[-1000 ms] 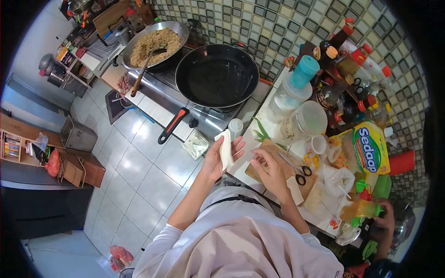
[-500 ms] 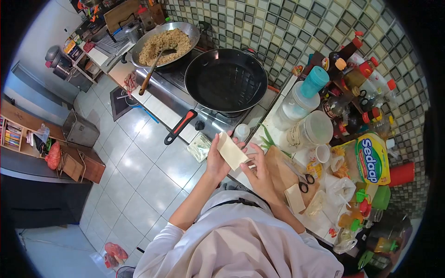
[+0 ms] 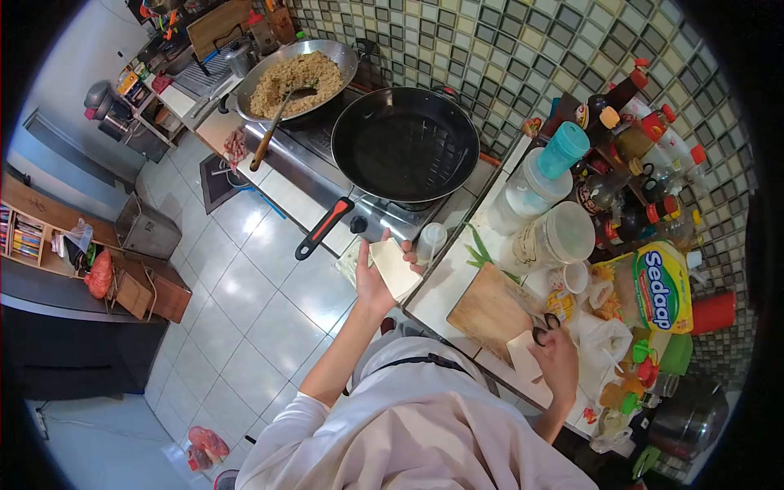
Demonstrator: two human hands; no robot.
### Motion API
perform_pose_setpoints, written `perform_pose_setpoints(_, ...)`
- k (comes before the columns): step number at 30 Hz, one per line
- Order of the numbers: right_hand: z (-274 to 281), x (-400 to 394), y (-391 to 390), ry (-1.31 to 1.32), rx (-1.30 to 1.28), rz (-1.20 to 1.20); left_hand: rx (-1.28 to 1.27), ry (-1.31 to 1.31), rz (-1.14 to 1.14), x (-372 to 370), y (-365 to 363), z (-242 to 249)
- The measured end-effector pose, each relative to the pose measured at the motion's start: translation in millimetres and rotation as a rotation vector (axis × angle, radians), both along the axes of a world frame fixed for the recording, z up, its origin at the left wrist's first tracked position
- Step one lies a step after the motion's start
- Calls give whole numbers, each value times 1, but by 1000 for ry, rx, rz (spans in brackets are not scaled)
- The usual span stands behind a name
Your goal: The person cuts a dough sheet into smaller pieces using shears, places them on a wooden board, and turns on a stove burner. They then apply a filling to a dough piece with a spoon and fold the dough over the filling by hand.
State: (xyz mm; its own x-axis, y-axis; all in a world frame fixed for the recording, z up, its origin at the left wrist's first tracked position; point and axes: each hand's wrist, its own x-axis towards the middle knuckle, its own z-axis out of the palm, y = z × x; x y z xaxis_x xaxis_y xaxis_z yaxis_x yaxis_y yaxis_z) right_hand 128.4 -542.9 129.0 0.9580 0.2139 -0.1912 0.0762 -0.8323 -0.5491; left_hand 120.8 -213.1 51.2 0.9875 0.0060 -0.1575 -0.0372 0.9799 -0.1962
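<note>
A pale cream rectangular piece (image 3: pixel 396 269), flat and smooth, lies across the palm of my left hand (image 3: pixel 374 286), with the thumb along one side and the fingertips showing past the other. Over at the chopping board, my right hand (image 3: pixel 557 359) has its fingers at the black handles of the scissors (image 3: pixel 549 324). The scissors' blades rest on the wooden chopping board (image 3: pixel 483 309). Just under the right hand is a second cream rectangular piece (image 3: pixel 523 356), partly covered by the fingers.
An empty black frying pan (image 3: pixel 404 147) sits on the stove, its handle jutting over the front edge. Behind it is a wok (image 3: pixel 347 61) of brown crumbly food with a spatula. Tubs (image 3: pixel 565 233), green leaves (image 3: pixel 480 249), sauce bottles (image 3: pixel 653 131) and a yellow-green packet (image 3: pixel 663 286) crowd the counter.
My right hand has left the cream piece and moved right to the scissors' handles. My left hand keeps the piece, now alone, and has shifted slightly left.
</note>
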Motion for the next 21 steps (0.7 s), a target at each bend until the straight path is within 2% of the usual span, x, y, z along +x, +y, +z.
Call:
perform_pose_setpoints(2, -8, -15, -13, 60, -69, -107, 3, 8, -11, 2, 0, -3)
perform_pose_setpoints(4, -26, -26, -15, -58, -163, -110, -62, 82, -3, 2, -1, -4)
perform_pose_setpoints(9, -42, -30, -1, -71, -56, -251, -102, 154, -23, 8, -1, 1)
perform_pose_setpoints(11, -38, -28, 1, 48, -58, -345, -97, 160, -21, 6, 1, -2)
perform_pose_setpoints(15, -42, -28, -2, 42, -52, -342, -72, 74, -32, 3, 3, -12)
perform_pose_setpoints(17, -42, -29, -1, -71, -188, -259, -65, 62, -34, 2, 2, -9)
perform_pose_setpoints(19, -47, -29, -3, -80, -132, -249, -71, 206, -18, 2, 0, 0)
perform_pose_setpoints(21, -47, -28, -4, -88, -75, -240, -67, 143, -30, 0, 0, -7)
